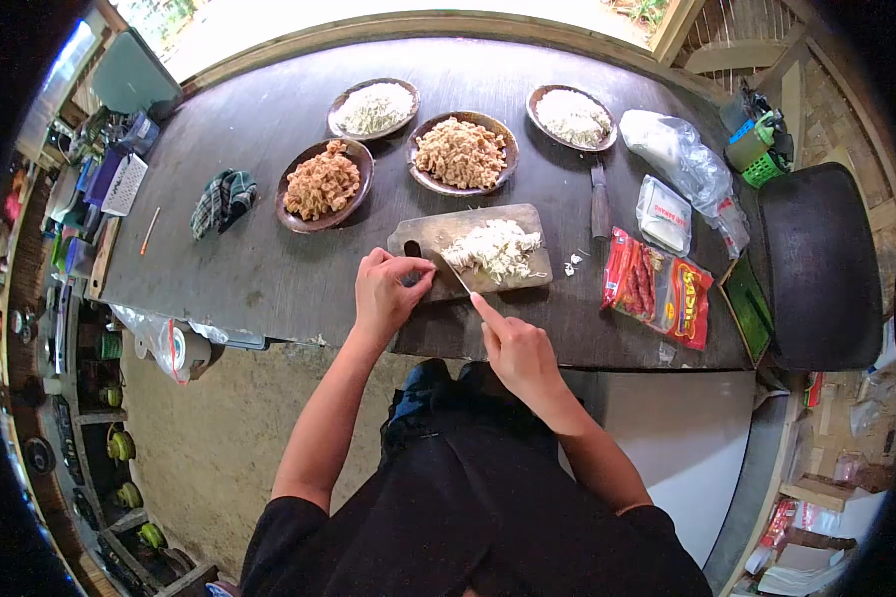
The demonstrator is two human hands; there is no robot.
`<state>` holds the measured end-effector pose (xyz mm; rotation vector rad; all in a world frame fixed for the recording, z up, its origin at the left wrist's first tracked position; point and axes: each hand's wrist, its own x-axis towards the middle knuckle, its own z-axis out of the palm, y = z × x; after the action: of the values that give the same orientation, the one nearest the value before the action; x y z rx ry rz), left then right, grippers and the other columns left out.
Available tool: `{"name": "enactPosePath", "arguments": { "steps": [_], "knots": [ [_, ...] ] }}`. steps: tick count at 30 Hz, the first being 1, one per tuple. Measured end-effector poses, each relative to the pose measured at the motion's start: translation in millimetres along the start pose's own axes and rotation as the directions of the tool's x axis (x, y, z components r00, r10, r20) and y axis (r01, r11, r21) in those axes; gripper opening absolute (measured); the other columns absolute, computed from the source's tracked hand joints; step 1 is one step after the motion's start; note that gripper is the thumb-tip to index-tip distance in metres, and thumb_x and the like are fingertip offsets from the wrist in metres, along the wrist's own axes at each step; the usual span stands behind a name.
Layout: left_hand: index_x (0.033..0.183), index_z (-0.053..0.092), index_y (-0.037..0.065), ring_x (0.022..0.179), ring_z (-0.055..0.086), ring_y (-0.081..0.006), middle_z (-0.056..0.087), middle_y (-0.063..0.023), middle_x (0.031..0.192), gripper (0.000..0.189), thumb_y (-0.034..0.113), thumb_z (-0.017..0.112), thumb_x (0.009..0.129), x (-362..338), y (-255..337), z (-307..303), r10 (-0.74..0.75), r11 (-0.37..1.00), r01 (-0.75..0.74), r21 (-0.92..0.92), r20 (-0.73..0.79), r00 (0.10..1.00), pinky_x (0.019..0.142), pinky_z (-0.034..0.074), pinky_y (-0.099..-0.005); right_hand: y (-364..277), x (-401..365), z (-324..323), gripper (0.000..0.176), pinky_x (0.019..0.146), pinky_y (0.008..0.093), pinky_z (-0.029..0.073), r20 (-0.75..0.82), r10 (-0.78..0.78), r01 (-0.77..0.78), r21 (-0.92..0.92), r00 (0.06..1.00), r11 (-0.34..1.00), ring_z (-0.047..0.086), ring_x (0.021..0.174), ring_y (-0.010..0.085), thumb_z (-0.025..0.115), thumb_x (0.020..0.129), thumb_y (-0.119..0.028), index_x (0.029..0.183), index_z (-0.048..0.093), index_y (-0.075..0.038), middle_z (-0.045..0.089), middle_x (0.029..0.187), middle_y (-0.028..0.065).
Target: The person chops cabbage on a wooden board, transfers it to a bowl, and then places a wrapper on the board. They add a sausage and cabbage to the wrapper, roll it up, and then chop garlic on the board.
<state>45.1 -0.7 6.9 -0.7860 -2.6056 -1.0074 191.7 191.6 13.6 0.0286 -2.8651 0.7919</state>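
A wooden cutting board lies near the table's front edge, with a pile of finely chopped white food on it. My right hand grips a kitchen knife, index finger stretched along its back. The blade slants over the board, just left of the pile. At the board's lower left corner, my left hand is closed, thumb and fingers pressed together beside the handle hole. Whatever those fingers hold, if anything, is hidden. A few white scraps have fallen right of the board.
Behind the board stand bowls of brown pieces and plates of white shreds. To the right are a sausage packet, a white packet, plastic bags and a dark block. A checked cloth lies left.
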Motion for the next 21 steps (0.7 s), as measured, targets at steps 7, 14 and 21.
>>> {"name": "enactPosePath", "arguments": {
  "steps": [7,14,21],
  "knots": [
    [0.084,0.080,0.013,0.081,0.060,-0.0236,0.078,-0.0009,0.088,0.012,0.018,0.082,0.074,-0.9,-7.3,4.0,-0.022,0.999,0.023,-0.027,0.016,1.000,0.082,0.049,-0.0365,-9.5,-5.1,-5.3,0.052,0.064,0.0499,0.054,0.010,-0.003,0.001,0.158,1.000,0.987,0.066,0.067,0.0380,0.063,0.097,-0.011,0.148,0.056,-0.019,0.063,0.071,0.0187],
    [0.084,0.080,0.012,0.080,0.060,-0.0230,0.078,-0.0006,0.089,0.012,0.018,0.082,0.073,0.7,-8.0,3.0,-0.018,0.999,0.018,-0.028,0.022,1.000,0.082,0.049,-0.0360,-14.2,5.1,3.1,0.056,0.060,0.0494,0.059,0.050,-0.005,0.004,0.012,0.999,1.000,0.068,0.063,0.0385,0.061,0.097,-0.012,0.152,0.051,-0.022,0.065,0.073,0.0173],
    [0.088,0.081,0.012,0.084,0.058,-0.0225,0.079,-0.0005,0.095,0.015,0.016,0.084,0.074,0.9,-6.6,-1.5,0.047,0.999,-0.046,-0.018,0.025,0.999,0.082,0.050,-0.0339,-3.8,-0.7,4.2,0.055,0.058,0.0504,0.058,-0.017,-0.018,0.018,0.047,1.000,0.999,0.067,0.061,0.0389,0.062,0.097,-0.013,0.150,0.053,-0.022,0.063,0.069,0.0168]
  ]
}}
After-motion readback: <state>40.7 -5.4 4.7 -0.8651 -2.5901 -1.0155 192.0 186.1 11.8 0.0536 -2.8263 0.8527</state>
